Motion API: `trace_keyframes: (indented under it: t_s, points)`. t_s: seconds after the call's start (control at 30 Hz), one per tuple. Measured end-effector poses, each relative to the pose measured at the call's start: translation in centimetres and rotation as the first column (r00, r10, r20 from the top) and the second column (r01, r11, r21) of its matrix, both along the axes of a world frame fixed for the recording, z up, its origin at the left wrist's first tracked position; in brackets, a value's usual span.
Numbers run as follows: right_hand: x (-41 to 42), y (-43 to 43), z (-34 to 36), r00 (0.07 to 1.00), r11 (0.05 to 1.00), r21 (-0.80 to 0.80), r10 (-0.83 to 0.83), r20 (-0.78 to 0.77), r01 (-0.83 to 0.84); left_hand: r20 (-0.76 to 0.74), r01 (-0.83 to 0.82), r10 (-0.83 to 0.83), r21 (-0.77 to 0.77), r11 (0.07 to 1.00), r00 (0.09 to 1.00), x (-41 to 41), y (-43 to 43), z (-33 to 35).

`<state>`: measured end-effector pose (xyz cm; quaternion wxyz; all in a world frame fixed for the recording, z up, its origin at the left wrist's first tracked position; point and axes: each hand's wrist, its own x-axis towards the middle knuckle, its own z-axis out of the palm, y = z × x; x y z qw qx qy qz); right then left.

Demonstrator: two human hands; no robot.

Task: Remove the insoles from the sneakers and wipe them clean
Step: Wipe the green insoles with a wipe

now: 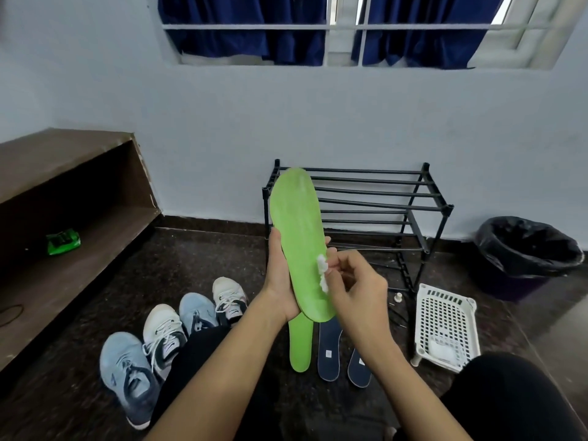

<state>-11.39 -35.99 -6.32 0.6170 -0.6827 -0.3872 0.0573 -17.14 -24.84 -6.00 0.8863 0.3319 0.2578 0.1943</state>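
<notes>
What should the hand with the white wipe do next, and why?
Probably slide the white wipe up along the green insole toward its top. The right hand pinches the wipe against the insole's lower edge, while the left hand holds it upright, so the upper part likely awaits wiping.

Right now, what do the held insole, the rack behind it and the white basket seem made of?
Green insole: probably foam, matte, thin and slightly curved.
Shoe rack: black tubes, metal or plastic, unclear.
White basket: likely moulded plastic, given its perforated grid.

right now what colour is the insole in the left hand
The insole is light green; the head view shows it best.
</notes>
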Motion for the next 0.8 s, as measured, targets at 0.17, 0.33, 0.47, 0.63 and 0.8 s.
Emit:
trace_keyframes:
  t_s: [0.17, 0.33, 0.47, 0.63, 0.8]
  points:
    - [1.1, -1.2, 1.1, 0.989, 0.994, 0.113, 0.017, -0.148, 0.000, 0.100, -0.035, 0.036, -0.006, 0.999, 0.994, 0.4, 1.0, 0.5]
    - [1.2, -1.3, 0.9, 0.893, 0.980, 0.169, 0.166, -0.419, -0.102, 0.110, 0.010, -0.010, 0.001, 1.000, 0.994, 0.6, 1.5, 0.9]
    - [1.1, -0.9, 1.0, 0.837, 0.969, 0.208, 0.224, -0.498, -0.136, 0.095, -0.052, 0.052, -0.004, 0.999, 0.994, 1.1, 1.4, 0.3]
    - [1.0, -1.0, 1.4, 0.992, 0.996, 0.067, -0.052, -0.112, 0.060, 0.165, -0.004, 0.007, -0.019, 1.000, 0.986, 0.8, 0.9, 0.3]
    - [0.0, -0.5, 0.3, 0.854, 0.990, -0.089, -0.046, 0.519, 0.108, 0.216, -0.016, 0.024, -0.041, 0.999, 0.976, 0.6, 0.7, 0.7]
